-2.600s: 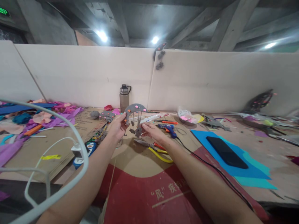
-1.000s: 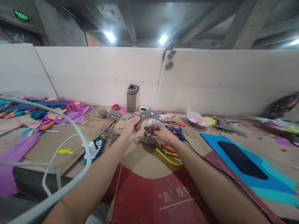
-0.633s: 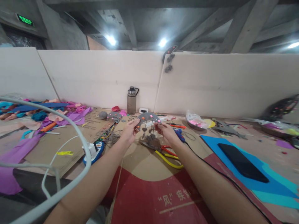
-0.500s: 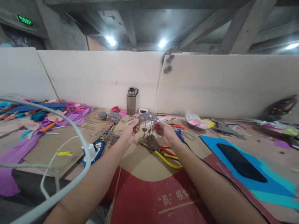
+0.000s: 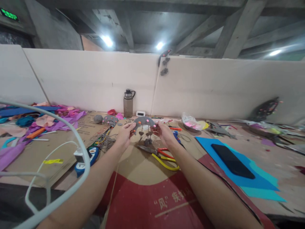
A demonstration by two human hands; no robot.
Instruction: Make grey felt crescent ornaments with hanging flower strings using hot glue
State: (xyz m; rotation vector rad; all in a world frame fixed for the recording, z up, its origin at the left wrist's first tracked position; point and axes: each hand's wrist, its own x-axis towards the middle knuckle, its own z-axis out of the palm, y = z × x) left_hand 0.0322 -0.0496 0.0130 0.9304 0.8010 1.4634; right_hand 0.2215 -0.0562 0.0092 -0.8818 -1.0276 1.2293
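A grey crescent-shaped ornament (image 5: 143, 121) with orange and pink dots is held up between both hands, its ends pointing down. My left hand (image 5: 125, 136) pinches its left end; my right hand (image 5: 164, 132) pinches the right end. Small grey hearts (image 5: 141, 133) and a grey cluster (image 5: 148, 142) dangle from it on strings. Just beneath lie pliers with yellow handles (image 5: 164, 162) and a tool with red handles (image 5: 164, 151), on printed cardboard (image 5: 133, 173). Part of a blue tool (image 5: 176, 136), probably a glue gun, shows behind my right wrist.
A water bottle (image 5: 128, 105) and a small white clock (image 5: 140, 113) stand by the white partition (image 5: 95, 79). Rightward, a black phone (image 5: 232, 160) lies on blue sheets (image 5: 264, 181). Coloured scraps (image 5: 45, 121) and a power strip (image 5: 87, 159) are on the left. A pale cable (image 5: 82, 149) loops close by.
The whole scene has shifted slightly left as the head view turned a little right. Both hands keep the same hold on the crescent ornament.
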